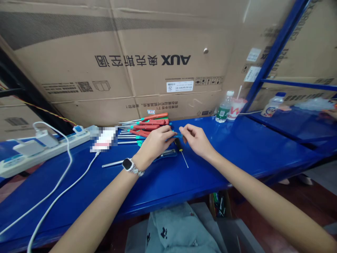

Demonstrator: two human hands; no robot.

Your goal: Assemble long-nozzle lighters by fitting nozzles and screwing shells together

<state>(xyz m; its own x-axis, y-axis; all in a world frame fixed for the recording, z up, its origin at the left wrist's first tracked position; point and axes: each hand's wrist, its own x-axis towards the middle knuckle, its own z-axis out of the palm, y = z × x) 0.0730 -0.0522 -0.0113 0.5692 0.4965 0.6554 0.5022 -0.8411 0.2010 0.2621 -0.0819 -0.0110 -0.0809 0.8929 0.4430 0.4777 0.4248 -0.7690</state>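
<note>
Two bare hands meet above the glossy blue metal counter (210,168): the left hand (157,141) pinches a small, translucent bluish piece (179,135), its exact shape blurred. The right hand (196,138) has curled fingers beside it; whether they grip it, I cannot tell. Just below lies a slim black-handled screwdriver (181,150) with a yellow collar and thin metal shaft.

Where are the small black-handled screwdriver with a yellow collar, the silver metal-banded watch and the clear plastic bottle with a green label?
Black-handled screwdriver (180,150), head view: its yellow collar.
Silver metal-banded watch (127,164), head view: its dark face.
Clear green-labelled plastic bottle (222,113), head view: its label.
</note>
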